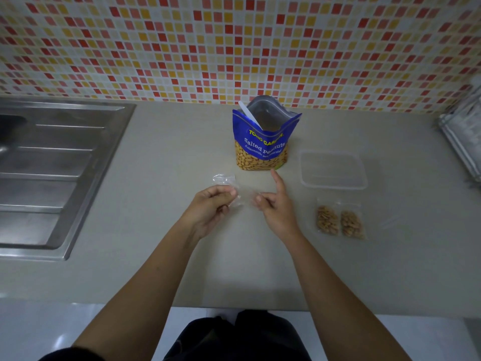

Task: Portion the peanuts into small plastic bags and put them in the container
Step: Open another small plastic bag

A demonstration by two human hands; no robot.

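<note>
A small plastic bag [244, 198] of thin, clear, crinkled film is being held above the countertop [156, 178], stretched between the two hands. Its long axis is running left to right, sloping slightly down toward the left hand. The film is too transparent to tell which way its mouth is pointing.

The left hand [213, 204] is curling its fingers and pinching the bag's left end. The right hand [276, 209] is pinching the right end between the thumb and bent fingers, while its index finger [278, 182] is sticking out straight, away from the person.

Just beyond the left-hand grip, more clear film [223, 179] is lying wrinkled on the counter. Beyond the grip, past the raised finger, a glossy blue peanut pouch [263, 144] is standing upright with its foil-lined mouth gaping open and a white plastic spoon [250, 114] leaning out of it.

To the right of the grip, a shallow, clear, rectangular container [334, 188] with rounded corners is sitting on the counter. Nearer the person than it, two filled bags [327, 220] [352, 224] are lying side by side, lumpy with tan peanuts, their long axes pointing away from the person.

Well to the left of the grip, a ridged stainless-steel sink [52, 165] is set into the matte grey counter. A mosaic tiled wall [182, 48] is rising behind.
</note>
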